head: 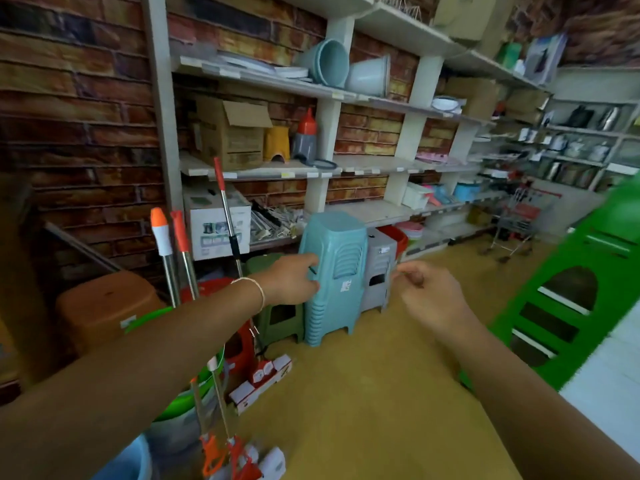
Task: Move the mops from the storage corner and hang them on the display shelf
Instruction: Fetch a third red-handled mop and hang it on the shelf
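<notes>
Orange-tipped mop handles [180, 244] stand nearly upright in the corner, left of the left hand [294, 278], whose curled fingers hold nothing I can make out. The right hand [426, 292], loosely curled and empty, lies farther off.

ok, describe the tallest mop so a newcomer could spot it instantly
Start at the white shelf on the brick wall, then drop to its left post. The tallest mop leans there in front of a white box. Unlike the two shorter mops left of it, it has a black collar mid-pole and a slim red tip.
</notes>
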The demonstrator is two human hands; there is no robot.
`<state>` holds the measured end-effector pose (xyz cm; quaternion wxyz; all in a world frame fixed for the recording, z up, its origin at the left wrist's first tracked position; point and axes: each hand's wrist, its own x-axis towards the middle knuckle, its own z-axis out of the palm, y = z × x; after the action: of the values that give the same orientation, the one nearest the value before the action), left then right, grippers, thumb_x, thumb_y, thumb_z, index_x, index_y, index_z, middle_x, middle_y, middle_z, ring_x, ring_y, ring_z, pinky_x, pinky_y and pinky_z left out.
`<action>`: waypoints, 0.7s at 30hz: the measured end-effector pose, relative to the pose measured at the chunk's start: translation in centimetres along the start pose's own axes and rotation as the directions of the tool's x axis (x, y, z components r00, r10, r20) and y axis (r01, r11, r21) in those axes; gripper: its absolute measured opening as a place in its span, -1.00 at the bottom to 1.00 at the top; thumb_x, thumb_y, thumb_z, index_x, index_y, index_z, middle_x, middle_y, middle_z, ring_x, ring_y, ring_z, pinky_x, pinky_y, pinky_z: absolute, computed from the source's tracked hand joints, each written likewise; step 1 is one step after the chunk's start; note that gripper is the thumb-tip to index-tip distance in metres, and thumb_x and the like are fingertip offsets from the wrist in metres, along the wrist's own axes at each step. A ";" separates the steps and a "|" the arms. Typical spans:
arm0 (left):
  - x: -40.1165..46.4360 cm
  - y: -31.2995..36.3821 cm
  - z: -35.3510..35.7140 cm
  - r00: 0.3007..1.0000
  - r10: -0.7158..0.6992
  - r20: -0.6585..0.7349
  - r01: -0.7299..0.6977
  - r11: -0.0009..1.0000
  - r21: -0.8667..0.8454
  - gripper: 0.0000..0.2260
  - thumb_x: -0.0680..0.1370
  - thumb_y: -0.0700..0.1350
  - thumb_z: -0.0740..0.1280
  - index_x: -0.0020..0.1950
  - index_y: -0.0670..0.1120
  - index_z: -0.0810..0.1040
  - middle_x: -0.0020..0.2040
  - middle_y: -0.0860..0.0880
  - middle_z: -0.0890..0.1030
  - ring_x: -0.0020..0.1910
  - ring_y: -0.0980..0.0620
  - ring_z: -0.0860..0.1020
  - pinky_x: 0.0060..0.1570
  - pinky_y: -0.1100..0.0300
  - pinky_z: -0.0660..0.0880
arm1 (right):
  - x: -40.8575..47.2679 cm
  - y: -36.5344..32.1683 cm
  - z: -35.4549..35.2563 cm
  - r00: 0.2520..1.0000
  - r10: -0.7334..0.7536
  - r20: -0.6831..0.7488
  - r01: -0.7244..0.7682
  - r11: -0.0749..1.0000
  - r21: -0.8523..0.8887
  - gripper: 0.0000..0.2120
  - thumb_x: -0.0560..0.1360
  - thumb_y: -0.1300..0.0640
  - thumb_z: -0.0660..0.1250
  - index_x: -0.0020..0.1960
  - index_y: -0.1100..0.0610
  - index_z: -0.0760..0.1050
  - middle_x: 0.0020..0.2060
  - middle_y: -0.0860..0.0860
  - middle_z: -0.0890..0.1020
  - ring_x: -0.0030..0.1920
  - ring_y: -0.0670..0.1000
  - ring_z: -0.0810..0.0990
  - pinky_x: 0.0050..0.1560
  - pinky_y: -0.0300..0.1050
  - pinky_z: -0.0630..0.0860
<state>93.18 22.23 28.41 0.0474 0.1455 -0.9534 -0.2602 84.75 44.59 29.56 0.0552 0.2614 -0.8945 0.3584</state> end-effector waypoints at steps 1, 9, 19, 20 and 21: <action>1.8 0.3 -0.2 1.000 -0.010 -0.015 0.010 1.000 -0.018 -0.71 0.59 -0.08 0.30 0.31 -0.04 0.44 0.25 -0.03 0.53 0.21 -0.03 0.51 0.04 0.23 0.38 | 2.0 0.9 -0.3 1.000 0.009 0.004 -0.009 1.000 -0.005 -0.83 0.57 0.09 0.30 0.10 0.04 0.62 -0.06 -0.08 0.66 0.02 -0.03 0.61 0.06 -0.17 0.46; 12.8 -0.5 -0.5 0.993 -0.112 -0.040 0.111 0.994 -0.024 -0.63 0.62 -0.05 0.27 0.42 -0.06 0.38 0.38 -0.07 0.47 0.31 -0.04 0.46 0.20 0.18 0.39 | 15.1 4.2 1.3 0.997 -0.056 0.058 0.054 0.998 0.024 -0.75 0.60 0.06 0.29 0.23 0.08 0.57 -0.08 -0.09 0.60 -0.07 -0.10 0.52 -0.01 -0.27 0.33; 27.6 -6.3 -1.5 0.983 -0.167 -0.073 0.164 0.985 -0.048 -0.61 0.63 -0.04 0.25 0.42 -0.15 0.38 0.38 -0.16 0.46 0.33 -0.14 0.45 0.26 0.08 0.43 | 30.8 4.9 9.1 0.987 -0.134 0.088 0.129 0.990 0.063 -0.76 0.59 0.09 0.30 0.22 0.10 0.56 -0.23 -0.11 0.60 -0.23 -0.14 0.55 -0.25 -0.44 0.36; 29.4 -7.1 -1.8 0.983 -0.167 -0.082 0.162 0.985 -0.058 -0.62 0.63 -0.05 0.25 0.41 -0.16 0.39 0.37 -0.17 0.47 0.33 -0.15 0.45 0.26 0.09 0.41 | 32.7 4.7 9.8 0.986 -0.140 0.092 0.135 0.989 0.053 -0.76 0.58 0.09 0.30 0.22 0.11 0.56 -0.25 -0.10 0.59 -0.24 -0.15 0.55 -0.25 -0.43 0.36; 31.0 -7.9 -2.1 0.982 -0.168 -0.090 0.163 0.984 -0.067 -0.63 0.63 -0.06 0.26 0.40 -0.18 0.41 0.35 -0.18 0.49 0.33 -0.15 0.46 0.24 0.10 0.40 | 34.7 4.5 10.6 0.985 -0.143 0.095 0.140 0.989 0.041 -0.76 0.58 0.09 0.30 0.22 0.11 0.57 -0.25 -0.09 0.61 -0.24 -0.14 0.56 -0.25 -0.40 0.38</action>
<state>65.95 5.37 26.70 0.0754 0.2350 -0.9265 -0.2841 53.69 25.32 28.93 0.0322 0.3425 -0.8690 0.3557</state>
